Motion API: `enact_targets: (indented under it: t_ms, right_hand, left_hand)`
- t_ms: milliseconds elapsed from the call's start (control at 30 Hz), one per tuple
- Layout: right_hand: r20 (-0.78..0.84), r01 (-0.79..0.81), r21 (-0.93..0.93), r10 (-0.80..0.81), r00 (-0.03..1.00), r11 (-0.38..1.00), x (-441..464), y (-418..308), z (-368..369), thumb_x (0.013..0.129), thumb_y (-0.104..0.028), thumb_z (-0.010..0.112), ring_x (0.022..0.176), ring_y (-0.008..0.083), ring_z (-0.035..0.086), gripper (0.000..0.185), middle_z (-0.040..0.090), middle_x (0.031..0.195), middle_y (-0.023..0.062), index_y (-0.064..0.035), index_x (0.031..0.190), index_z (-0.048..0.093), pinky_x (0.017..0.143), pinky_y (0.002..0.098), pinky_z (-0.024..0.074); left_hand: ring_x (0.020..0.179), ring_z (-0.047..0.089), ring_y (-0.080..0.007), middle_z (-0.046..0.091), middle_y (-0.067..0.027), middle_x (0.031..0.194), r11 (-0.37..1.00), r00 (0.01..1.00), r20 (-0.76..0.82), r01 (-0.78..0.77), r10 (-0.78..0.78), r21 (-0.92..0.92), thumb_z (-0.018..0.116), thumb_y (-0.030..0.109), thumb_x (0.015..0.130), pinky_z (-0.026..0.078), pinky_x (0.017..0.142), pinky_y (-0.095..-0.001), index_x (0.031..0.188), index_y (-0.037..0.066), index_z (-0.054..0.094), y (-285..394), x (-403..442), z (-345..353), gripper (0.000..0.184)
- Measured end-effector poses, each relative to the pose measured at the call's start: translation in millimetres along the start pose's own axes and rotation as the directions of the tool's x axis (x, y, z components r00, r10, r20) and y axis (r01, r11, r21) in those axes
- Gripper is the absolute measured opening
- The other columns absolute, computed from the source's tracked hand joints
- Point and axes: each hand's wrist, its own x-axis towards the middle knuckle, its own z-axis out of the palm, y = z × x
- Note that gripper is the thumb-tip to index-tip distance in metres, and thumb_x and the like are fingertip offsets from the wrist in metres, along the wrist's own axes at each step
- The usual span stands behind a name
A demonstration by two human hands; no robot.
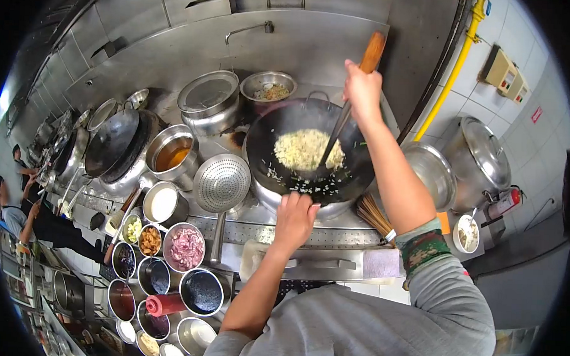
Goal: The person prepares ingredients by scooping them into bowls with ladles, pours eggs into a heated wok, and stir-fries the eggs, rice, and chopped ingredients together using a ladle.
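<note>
My right hand (363, 93) is closed around a long-handled wok utensil (339, 129) with a wooden grip and a dark metal shaft. Its lower end sits in pale yellow fried rice (302, 148), so I cannot tell whether it is a spatula or a ladle. The rice and scattered green bits lie in a large black wok (268, 124) on the stove. At the wok's near rim, my left hand (296, 219) has its fingers curled over the edge; the thumb points right.
Left of the wok are a perforated strainer (222, 183), a pot of brown liquid (172, 150) and several seasoning containers (185, 247). A bamboo brush (376, 219), a metal bowl (431, 173) and a lidded pot (480, 163) stand right. Other people (51, 226) are at far left.
</note>
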Motion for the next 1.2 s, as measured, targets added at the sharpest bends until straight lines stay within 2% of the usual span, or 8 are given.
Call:
enact_targets:
  t_ms: [100, 467, 533, 733, 800, 967, 1100, 1200]
  right_hand:
    - [0.072, 0.04, 0.247, -0.06, 0.996, 0.968, 8.4, -18.4, -23.8, 0.093, -0.024, 0.068, 0.038, 0.0097, 0.034, 0.03, 0.038, 0.052, -0.0029, -0.0117, 0.074, 0.049, 0.039, 0.0305, 0.0322]
    - [0.126, 0.206, 0.423, -0.283, 0.951, 0.882, 25.5, -1.6, -72.9, 0.093, -0.027, 0.07, 0.039, 0.0104, 0.037, 0.041, 0.04, 0.05, -0.0026, -0.0141, 0.066, 0.042, 0.04, 0.0301, 0.0344]
    - [0.144, 0.054, 0.314, -0.103, 0.984, 0.948, 11.2, 65.4, -55.3, 0.093, -0.025, 0.069, 0.038, 0.011, 0.038, 0.041, 0.04, 0.05, -0.0018, -0.0128, 0.065, 0.042, 0.038, 0.0302, 0.0336]
    - [0.229, 0.048, 0.499, -0.185, 0.956, 0.865, 46.8, 37.3, -48.7, 0.094, -0.023, 0.067, 0.037, 0.011, 0.038, 0.036, 0.038, 0.049, -0.0018, -0.011, 0.069, 0.045, 0.037, 0.0297, 0.0317]
    - [0.092, 0.019, 0.491, -0.073, 0.993, 0.871, 40.3, 56.2, -36.0, 0.095, -0.022, 0.066, 0.037, 0.0108, 0.038, 0.035, 0.04, 0.051, -0.0016, -0.0114, 0.07, 0.044, 0.037, 0.0299, 0.0315]
    - [0.384, -0.298, 0.341, 0.157, 0.91, 0.892, 69.6, 12.8, -32.1, 0.096, -0.024, 0.063, 0.045, 0.0088, 0.032, 0.038, 0.034, 0.055, -0.0048, -0.0147, 0.069, 0.04, 0.044, 0.0288, 0.0309]
    - [0.395, -0.314, 0.247, 0.201, 0.896, 0.917, 54.5, -42.1, -49.2, 0.095, -0.02, 0.062, 0.042, 0.0116, 0.035, 0.034, 0.037, 0.054, -0.003, -0.0128, 0.067, 0.044, 0.041, 0.0299, 0.0311]
    - [0.115, -0.074, 0.043, 0.069, 0.991, 0.996, 22.0, -30.9, -21.1, 0.094, -0.02, 0.064, 0.039, 0.0122, 0.034, 0.029, 0.037, 0.053, -0.0038, -0.012, 0.071, 0.049, 0.039, 0.0321, 0.0325]
  left_hand:
    - [0.093, 0.052, -0.0389, 0.054, -0.0171, 0.093, 0.999, 0.998, 0.056, -0.025, 0.023, 0.035, 0.066, 0.014, 0.09, 0.044, 0.078, -0.0494, 0.09, 0.003, 0.062, -9.4, -55.8, 5.1, 0.012]
    - [0.092, 0.053, -0.0364, 0.057, -0.0143, 0.094, 0.999, 1.0, 0.017, 0.005, -0.005, 0.05, 0.069, 0.02, 0.09, 0.045, 0.077, -0.0473, 0.091, 0.003, 0.062, -14.0, 17.3, 5.9, 0.017]
    - [0.091, 0.053, -0.0367, 0.057, -0.0145, 0.093, 0.999, 1.0, 0.01, -0.009, 0.008, 0.049, 0.069, 0.02, 0.09, 0.045, 0.077, -0.0472, 0.091, 0.003, 0.062, -15.8, 15.8, 7.8, 0.018]
    - [0.087, 0.053, -0.0375, 0.056, -0.0154, 0.091, 1.0, 0.999, 0.03, -0.024, 0.023, 0.011, 0.069, 0.019, 0.09, 0.044, 0.077, -0.0471, 0.09, 0.003, 0.062, -19.6, 19.7, 8.3, 0.018]
    - [0.087, 0.053, -0.0378, 0.057, -0.0154, 0.091, 0.999, 0.999, 0.038, -0.037, 0.038, -0.014, 0.069, 0.018, 0.09, 0.044, 0.077, -0.0468, 0.09, 0.003, 0.062, -22.5, 22.5, 8.0, 0.017]
    - [0.085, 0.051, -0.0388, 0.056, -0.0169, 0.09, 0.999, 0.992, 0.121, -0.017, 0.023, -0.05, 0.07, 0.016, 0.089, 0.041, 0.076, -0.0464, 0.087, 0.003, 0.062, -10.4, 6.5, -8.9, 0.016]
    - [0.084, 0.049, -0.037, 0.053, -0.0171, 0.088, 0.994, 0.999, 0.006, -0.038, 0.039, -0.106, 0.067, 0.013, 0.092, 0.039, 0.079, -0.0446, 0.089, 0.001, 0.059, 51.1, 9.6, -42.1, 0.014]
    - [0.085, 0.049, -0.0381, 0.054, -0.0174, 0.089, 0.994, 0.999, -0.039, -0.022, 0.018, -0.108, 0.067, 0.014, 0.092, 0.04, 0.076, -0.0477, 0.091, 0.002, 0.059, 25.2, 18.0, -14.7, 0.014]
